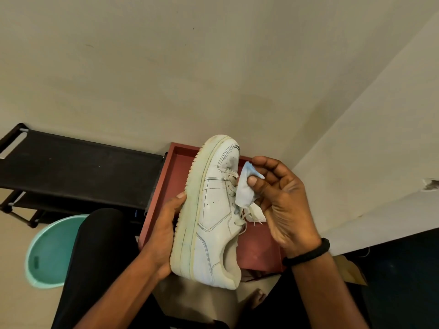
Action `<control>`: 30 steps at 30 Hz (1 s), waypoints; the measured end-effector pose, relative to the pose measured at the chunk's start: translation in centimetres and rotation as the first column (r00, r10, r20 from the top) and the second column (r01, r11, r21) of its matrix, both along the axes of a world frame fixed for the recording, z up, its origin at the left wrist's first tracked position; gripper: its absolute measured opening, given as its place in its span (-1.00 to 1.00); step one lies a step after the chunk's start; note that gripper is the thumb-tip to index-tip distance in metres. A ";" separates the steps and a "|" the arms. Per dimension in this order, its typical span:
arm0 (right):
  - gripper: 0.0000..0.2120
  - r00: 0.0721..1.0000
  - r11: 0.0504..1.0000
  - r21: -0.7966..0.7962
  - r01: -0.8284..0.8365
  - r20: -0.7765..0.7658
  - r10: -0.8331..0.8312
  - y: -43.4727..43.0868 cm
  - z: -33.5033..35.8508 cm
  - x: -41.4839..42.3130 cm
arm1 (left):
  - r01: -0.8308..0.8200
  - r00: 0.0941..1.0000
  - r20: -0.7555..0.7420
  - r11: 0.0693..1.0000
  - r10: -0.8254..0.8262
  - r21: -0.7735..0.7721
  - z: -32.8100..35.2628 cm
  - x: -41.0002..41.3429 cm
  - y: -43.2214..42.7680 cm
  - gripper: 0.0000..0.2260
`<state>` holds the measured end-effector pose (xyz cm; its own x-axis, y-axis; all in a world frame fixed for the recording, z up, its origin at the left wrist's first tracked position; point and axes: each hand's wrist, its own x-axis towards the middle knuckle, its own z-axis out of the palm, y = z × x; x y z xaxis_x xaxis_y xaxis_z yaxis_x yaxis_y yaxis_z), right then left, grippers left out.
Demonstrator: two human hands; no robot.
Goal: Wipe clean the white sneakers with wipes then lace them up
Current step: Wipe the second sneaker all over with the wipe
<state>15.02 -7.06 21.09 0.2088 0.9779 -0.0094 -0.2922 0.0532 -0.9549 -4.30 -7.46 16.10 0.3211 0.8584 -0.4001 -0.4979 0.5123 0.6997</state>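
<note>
While my left hand curls round the sole of the scuffed white leather sneaker, holding it sideways above the shallow red box, my right hand pinches a crumpled pale-blue wipe beside the laces; pressing hard could twist the shoe free; loose lace ends might snag the wipe.

A white sneaker (sole yellowed, laces loose) is held on its side, toe pointed away; a crumpled pale-blue wipe is pinched just beside the laces.
</note>
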 end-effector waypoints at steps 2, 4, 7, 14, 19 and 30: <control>-0.59 0.997 0.999 -0.037 0.012 -0.075 -0.015 0.2 0.1 0.2 | 0.001 1.000 -0.002 1.000 -0.001 -0.002 0.0 0.0 0.0 -0.61; -0.62 0.998 0.999 -0.023 0.029 -0.057 -0.030 0.3 0.0 0.3 | -0.005 1.000 -0.009 1.000 0.005 -0.008 -0.1 -0.1 0.0 -0.62; -0.68 0.999 0.999 0.013 0.044 0.016 -0.044 0.5 0.0 0.2 | -0.003 1.000 -0.017 1.000 0.003 0.000 0.0 -0.1 -0.1 -0.63; -0.69 0.796 0.972 0.234 -0.017 0.592 -0.129 0.0 -0.9 -0.9 | 0.005 1.000 -0.013 1.000 -0.005 -0.012 0.2 0.0 -0.2 -0.60; -0.75 0.555 0.941 0.324 -0.095 0.802 -0.220 -0.6 -1.6 -1.1 | -0.002 0.999 0.038 1.000 0.003 -0.027 0.3 0.2 -0.7 -0.60; -0.73 0.834 0.949 0.310 0.059 0.508 -0.218 -0.5 0.4 0.6 | -0.031 0.999 0.030 0.999 0.031 -0.023 0.2 -0.1 -0.2 -0.60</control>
<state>15.59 -7.56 21.50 0.2370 0.8846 0.4017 0.2839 0.3324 -0.8994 -4.44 -7.67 16.33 0.3068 0.8592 -0.4095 -0.5346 0.5115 0.6727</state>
